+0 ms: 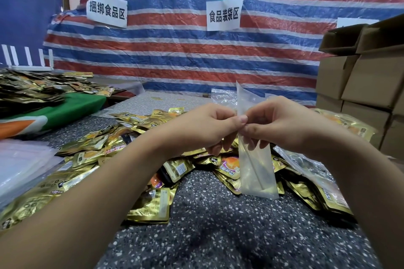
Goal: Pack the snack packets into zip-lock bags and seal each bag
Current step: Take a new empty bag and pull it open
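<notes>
Both hands meet mid-frame on one empty zip-lock bag (255,166): left hand (203,129) and right hand (282,126) each pinch it between thumb and curled fingers, fingertips almost touching. Bag long axis runs 12-to-6, top corner poking up past the hands toward 12, the body hanging down toward 6 just above the snack packets (150,203). Which end carries the zip I cannot tell; looks like the hands are working the mouth open, my read only. Nothing is inside the bag. Packets lie in a loose gold heap on the speckled tabletop (218,236), spread from 8 through 6 to 4 below the hands, so either hand is about equally near; the left has the bigger pile at 8. Second heap of packets (32,91) sits well apart at 10 on a green cloth (76,107). Clear bags (19,164) stack at 9, more crumpled plastic (306,166) at 4. Cardboard boxes (360,85) at 2, striped tarp (196,54) behind. Nothing blocks the drop to the heap.
</notes>
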Demonstrator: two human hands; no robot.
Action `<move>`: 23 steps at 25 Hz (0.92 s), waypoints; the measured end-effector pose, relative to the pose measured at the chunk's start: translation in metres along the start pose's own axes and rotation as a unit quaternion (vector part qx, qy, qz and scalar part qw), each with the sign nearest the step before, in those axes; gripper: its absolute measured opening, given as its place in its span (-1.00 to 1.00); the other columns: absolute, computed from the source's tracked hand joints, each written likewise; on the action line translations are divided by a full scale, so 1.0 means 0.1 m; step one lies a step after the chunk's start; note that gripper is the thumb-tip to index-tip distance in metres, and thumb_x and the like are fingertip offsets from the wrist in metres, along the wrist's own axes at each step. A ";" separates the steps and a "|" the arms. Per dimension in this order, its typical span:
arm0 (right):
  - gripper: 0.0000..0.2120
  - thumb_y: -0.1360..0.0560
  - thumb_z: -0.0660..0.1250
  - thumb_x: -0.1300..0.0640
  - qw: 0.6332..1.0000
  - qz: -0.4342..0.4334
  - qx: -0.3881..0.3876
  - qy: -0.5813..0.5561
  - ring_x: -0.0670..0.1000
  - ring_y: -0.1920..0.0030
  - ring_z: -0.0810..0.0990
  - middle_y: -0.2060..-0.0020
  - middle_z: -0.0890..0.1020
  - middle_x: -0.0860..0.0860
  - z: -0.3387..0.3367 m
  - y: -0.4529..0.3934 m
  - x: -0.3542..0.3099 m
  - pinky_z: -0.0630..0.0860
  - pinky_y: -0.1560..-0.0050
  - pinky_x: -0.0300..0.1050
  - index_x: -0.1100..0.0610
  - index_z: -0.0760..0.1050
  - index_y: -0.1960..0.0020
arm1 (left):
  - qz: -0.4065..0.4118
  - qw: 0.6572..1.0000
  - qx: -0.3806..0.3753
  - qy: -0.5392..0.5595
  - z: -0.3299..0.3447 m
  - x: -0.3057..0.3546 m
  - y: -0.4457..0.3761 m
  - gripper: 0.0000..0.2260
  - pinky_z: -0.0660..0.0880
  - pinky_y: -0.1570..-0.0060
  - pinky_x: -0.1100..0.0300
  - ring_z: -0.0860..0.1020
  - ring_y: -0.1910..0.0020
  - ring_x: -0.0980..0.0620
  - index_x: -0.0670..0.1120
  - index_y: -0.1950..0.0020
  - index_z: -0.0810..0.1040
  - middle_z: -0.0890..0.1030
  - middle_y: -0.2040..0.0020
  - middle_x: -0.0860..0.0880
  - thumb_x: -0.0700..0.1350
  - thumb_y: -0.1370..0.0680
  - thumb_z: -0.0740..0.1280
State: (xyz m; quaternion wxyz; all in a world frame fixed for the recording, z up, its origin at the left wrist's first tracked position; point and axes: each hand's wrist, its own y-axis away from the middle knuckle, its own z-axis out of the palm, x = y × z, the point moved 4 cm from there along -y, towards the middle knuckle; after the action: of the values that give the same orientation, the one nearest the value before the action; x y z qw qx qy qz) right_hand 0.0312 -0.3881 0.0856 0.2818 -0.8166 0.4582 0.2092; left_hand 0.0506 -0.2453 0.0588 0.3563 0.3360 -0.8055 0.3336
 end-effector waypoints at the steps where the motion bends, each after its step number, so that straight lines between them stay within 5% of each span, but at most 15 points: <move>1: -0.82 -0.54 0.38 0.20 1.000 -0.005 -0.004 -0.019 -0.12 0.36 0.58 0.38 0.67 0.04 0.01 0.00 0.01 0.49 0.29 -0.25 0.10 0.62 0.24 | 0.001 1.000 -0.009 0.015 -0.01 0.01 0.01 -0.70 0.40 0.45 0.28 0.44 0.47 0.04 -0.11 0.19 0.54 0.53 0.42 0.01 0.01 -0.65 0.20; 6: -0.82 -0.40 0.40 0.12 0.981 -0.017 -0.012 -0.193 -0.08 0.35 0.58 0.37 0.64 0.06 0.00 0.01 0.08 0.49 0.32 -0.28 0.25 0.62 0.12 | 0.034 0.997 0.000 0.067 -0.02 0.09 0.03 -0.71 0.36 0.44 0.27 0.41 0.46 0.03 -0.08 0.22 0.49 0.51 0.42 0.00 -0.07 -0.67 0.16; 12: -0.91 -0.39 0.43 0.13 0.947 0.010 0.025 -0.321 -0.05 0.37 0.57 0.37 0.57 0.08 0.00 -0.04 0.09 0.47 0.33 -0.24 0.14 0.65 0.24 | 0.048 0.996 0.039 0.057 -0.12 0.13 0.03 -0.66 0.36 0.44 0.30 0.41 0.47 0.08 -0.10 0.26 0.46 0.51 0.44 0.03 -0.09 -0.69 0.13; 16: -0.78 -0.50 0.34 0.28 0.954 0.062 0.229 -0.186 -0.09 0.52 0.48 0.53 0.53 -0.01 -0.24 -0.03 0.20 0.43 0.47 -0.26 0.20 0.54 0.33 | -0.031 0.995 0.092 0.012 -0.30 -0.01 0.04 -0.66 0.39 0.46 0.32 0.42 0.49 0.11 -0.11 0.30 0.46 0.52 0.46 0.02 -0.11 -0.66 0.15; 19: -0.80 -0.45 0.32 0.24 0.960 0.071 0.262 -0.067 -0.11 0.56 0.51 0.57 0.53 0.01 -0.18 -0.04 0.18 0.42 0.48 -0.23 0.24 0.51 0.34 | -0.076 0.985 0.124 -0.098 -0.25 -0.06 0.01 -0.77 0.47 0.35 0.18 0.47 0.48 0.12 -0.08 0.21 0.50 0.57 0.39 0.07 -0.11 -0.61 0.17; 21: -0.81 -0.42 0.32 0.19 0.961 0.058 0.270 -0.001 -0.15 0.55 0.56 0.53 0.58 0.07 -0.08 -0.05 0.12 0.46 0.47 -0.21 0.27 0.50 0.32 | -0.039 0.972 0.163 -0.163 -0.17 0.00 0.01 -0.92 0.51 0.31 0.15 0.51 0.44 0.16 -0.01 -0.01 0.46 0.60 0.28 0.06 -0.05 -0.60 0.20; 23: -0.79 -0.41 0.33 0.14 0.959 0.041 0.279 0.029 -0.15 0.52 0.60 0.45 0.62 0.14 -0.02 -0.05 0.08 0.53 0.37 -0.10 0.30 0.49 0.27 | 0.044 0.952 0.202 -0.226 -0.13 0.14 0.05 -0.82 0.44 0.39 0.26 0.49 0.46 0.19 0.09 -0.19 0.36 0.61 0.26 0.03 -0.03 -0.59 0.24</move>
State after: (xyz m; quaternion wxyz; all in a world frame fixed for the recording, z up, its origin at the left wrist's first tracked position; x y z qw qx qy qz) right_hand 0.0398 -0.3928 0.0838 0.4763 -0.6917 0.5395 0.0603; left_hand 0.0437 -0.2371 0.0754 0.0749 0.4318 -0.7949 0.4196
